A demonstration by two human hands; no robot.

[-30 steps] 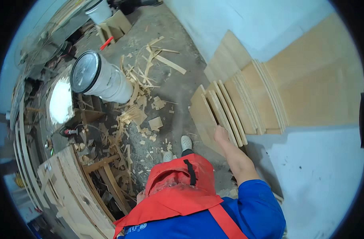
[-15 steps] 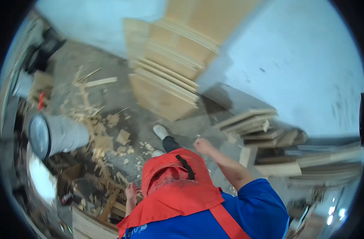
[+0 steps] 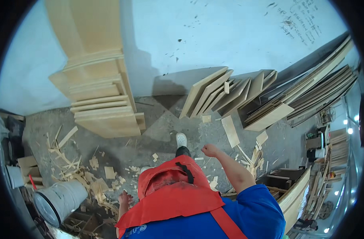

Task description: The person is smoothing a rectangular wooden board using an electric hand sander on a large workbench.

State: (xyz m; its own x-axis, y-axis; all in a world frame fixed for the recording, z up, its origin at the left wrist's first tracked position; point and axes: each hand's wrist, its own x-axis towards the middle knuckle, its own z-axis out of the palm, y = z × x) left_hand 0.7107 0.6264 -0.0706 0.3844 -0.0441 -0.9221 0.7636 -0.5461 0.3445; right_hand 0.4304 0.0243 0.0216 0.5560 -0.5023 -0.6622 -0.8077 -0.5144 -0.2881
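My right hand [image 3: 209, 150] hangs in front of me on the right, its fingers curled into a loose fist with nothing showing in it. Low beside the red apron [image 3: 178, 195], my left hand [image 3: 125, 197] hangs free, fingers loosely apart and holding nothing. Neither hand touches anything. Nearest ahead, several wooden panels [image 3: 204, 91] lean on edge against the white wall. To the left, a stack of pale boards [image 3: 106, 124] leans against the same wall. One light-coloured shoe [image 3: 181, 141] shows ahead of the apron.
Wood scraps [image 3: 100, 189] litter the floor on the left, by a white bucket [image 3: 64, 199] on its side. A loose flat board [image 3: 230, 132] lies ahead to the right, near offcuts [image 3: 253, 159]. Long boards [image 3: 325, 95] lean farther right. A wooden bin [image 3: 295, 191] stands at lower right.
My view has turned to the right, so the board stack and bucket sit farther left and the leaning panels are more central. Both hands stay low at my sides, still without anything in them.
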